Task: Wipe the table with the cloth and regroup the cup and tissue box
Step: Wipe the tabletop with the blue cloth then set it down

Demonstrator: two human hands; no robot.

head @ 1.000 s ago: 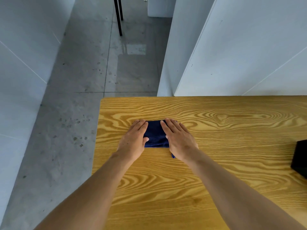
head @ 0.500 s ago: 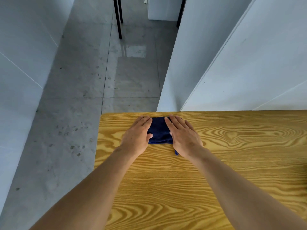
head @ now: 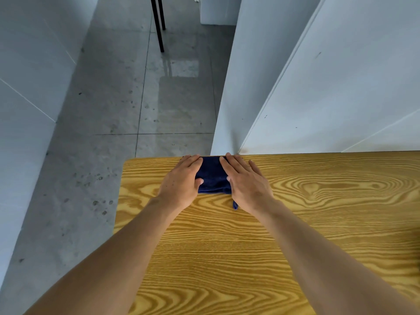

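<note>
Wood-grain desk (head: 295, 235), bare surface open toward right and near edges. Folded dark blue cloth (head: 212, 176) at the far edge, near far-left corner. Left hand (head: 181, 180) and right hand (head: 246, 183) lie flat, fingers extended, pressing the cloth's two ends; neither grip curled around it.

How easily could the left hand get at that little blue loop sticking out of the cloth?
Probably not easily: the loop pokes out beside the right hand, which lies between it and the left hand. Both palms press flat on the cloth.

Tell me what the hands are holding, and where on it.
Neither grips anything: left hand and right hand press flat on the blue cloth's side edges.
</note>
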